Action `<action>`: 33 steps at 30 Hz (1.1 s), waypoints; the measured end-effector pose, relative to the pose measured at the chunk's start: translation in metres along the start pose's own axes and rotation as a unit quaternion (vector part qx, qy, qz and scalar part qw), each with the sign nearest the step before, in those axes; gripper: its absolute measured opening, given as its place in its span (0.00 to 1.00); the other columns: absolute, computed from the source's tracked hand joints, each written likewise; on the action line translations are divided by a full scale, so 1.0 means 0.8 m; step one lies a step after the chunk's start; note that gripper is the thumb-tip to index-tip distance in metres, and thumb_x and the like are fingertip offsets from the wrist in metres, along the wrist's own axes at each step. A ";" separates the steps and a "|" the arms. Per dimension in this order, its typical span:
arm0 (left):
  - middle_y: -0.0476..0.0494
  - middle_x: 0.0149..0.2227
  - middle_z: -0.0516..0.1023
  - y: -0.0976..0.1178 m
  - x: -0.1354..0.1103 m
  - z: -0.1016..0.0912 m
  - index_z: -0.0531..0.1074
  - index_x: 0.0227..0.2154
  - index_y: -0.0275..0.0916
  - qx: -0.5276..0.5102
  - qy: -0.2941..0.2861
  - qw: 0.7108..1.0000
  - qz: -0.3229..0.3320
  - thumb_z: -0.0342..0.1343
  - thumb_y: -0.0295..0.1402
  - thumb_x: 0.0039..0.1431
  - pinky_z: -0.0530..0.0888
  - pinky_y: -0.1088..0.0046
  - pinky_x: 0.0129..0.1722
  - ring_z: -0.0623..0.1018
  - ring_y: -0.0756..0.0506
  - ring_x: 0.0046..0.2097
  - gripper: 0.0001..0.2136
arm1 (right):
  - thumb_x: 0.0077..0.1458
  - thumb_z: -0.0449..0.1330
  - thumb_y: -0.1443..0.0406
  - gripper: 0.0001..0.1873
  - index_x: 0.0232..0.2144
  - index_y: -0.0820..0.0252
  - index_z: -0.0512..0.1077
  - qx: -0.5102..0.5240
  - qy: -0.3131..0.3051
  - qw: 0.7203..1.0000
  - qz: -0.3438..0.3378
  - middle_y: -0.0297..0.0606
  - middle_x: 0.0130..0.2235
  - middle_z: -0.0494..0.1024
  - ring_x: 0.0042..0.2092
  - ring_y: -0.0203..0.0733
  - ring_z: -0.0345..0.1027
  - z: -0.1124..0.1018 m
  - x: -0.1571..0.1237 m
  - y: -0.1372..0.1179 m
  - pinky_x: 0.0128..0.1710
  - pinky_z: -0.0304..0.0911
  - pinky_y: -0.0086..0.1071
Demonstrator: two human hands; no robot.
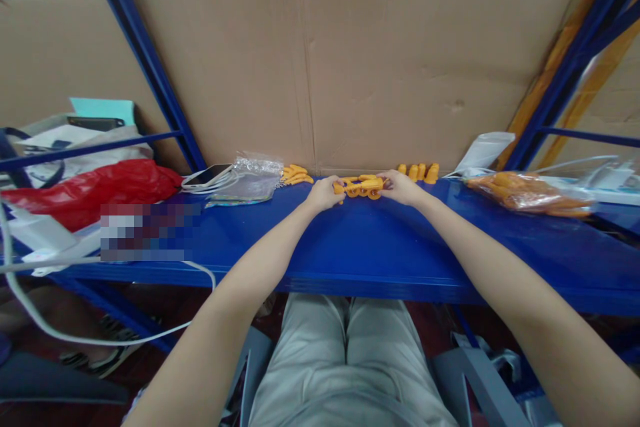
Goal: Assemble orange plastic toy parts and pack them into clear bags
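Note:
My left hand (pixel 324 194) is closed on a small orange plastic piece at the left end of a cluster of orange plastic pieces (pixel 364 189) on the blue shelf. From the other side, my right hand (pixel 401 187) has its fingers closed at the right end of that cluster, on another orange piece. Round open ends show on the front pieces; their exact kind is too small to make out. Behind my right hand stand several upright orange caps (pixel 420 172). Left of my left hand lies a bunch of long orange pieces (pixel 297 175) with small metal chains.
Clear plastic bags (pixel 256 180), a phone (pixel 212 175) and a coiled white cable lie at the left. A red bag (pixel 100 190) sits farther left. On the right is a clear bag of orange pieces (pixel 525 192). Cardboard (pixel 375 67) walls the back; blue posts (pixel 145 60) flank it.

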State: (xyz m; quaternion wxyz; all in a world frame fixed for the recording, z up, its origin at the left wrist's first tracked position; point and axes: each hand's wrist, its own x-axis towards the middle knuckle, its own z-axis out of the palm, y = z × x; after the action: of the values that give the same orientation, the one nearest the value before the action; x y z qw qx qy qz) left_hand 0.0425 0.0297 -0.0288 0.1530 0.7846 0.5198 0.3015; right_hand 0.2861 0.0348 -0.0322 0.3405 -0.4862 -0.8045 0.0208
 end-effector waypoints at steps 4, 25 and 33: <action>0.52 0.22 0.76 0.001 -0.001 0.002 0.71 0.44 0.36 -0.025 -0.008 1.000 -0.001 0.59 0.25 0.54 0.67 0.82 0.21 0.72 0.54 0.19 0.14 | 0.46 0.67 0.71 0.19 0.44 0.62 0.77 0.007 0.008 1.000 0.010 0.44 0.43 0.78 0.39 0.44 0.74 -0.003 -0.002 -0.002 0.45 0.71 0.39; 0.58 0.23 0.71 -0.014 0.004 0.007 0.67 0.44 0.41 -0.025 -0.022 0.999 -0.007 0.62 0.26 0.53 0.67 0.80 0.25 0.69 0.54 0.21 0.16 | 0.49 0.67 0.66 0.20 0.46 0.63 0.75 -0.018 -0.022 0.999 -0.018 0.44 0.41 0.80 0.36 0.44 0.74 -0.013 -0.004 -0.020 0.42 0.70 0.38; 0.53 0.27 0.75 -0.011 0.004 0.005 0.68 0.43 0.41 0.027 0.020 0.999 0.024 0.63 0.27 0.53 0.70 0.77 0.32 0.75 0.51 0.28 0.16 | 0.54 0.62 0.51 0.20 0.33 0.65 0.76 0.133 -0.082 0.987 0.046 0.41 0.30 0.79 0.27 0.39 0.72 -0.011 -0.007 -0.016 0.30 0.69 0.33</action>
State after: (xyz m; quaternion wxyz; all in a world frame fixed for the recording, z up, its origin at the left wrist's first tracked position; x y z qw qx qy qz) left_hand 0.0394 0.0367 -0.0357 0.1139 0.7943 0.5120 0.3064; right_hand 0.2831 0.0212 -0.0236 0.3334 -0.4694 -0.7968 0.1834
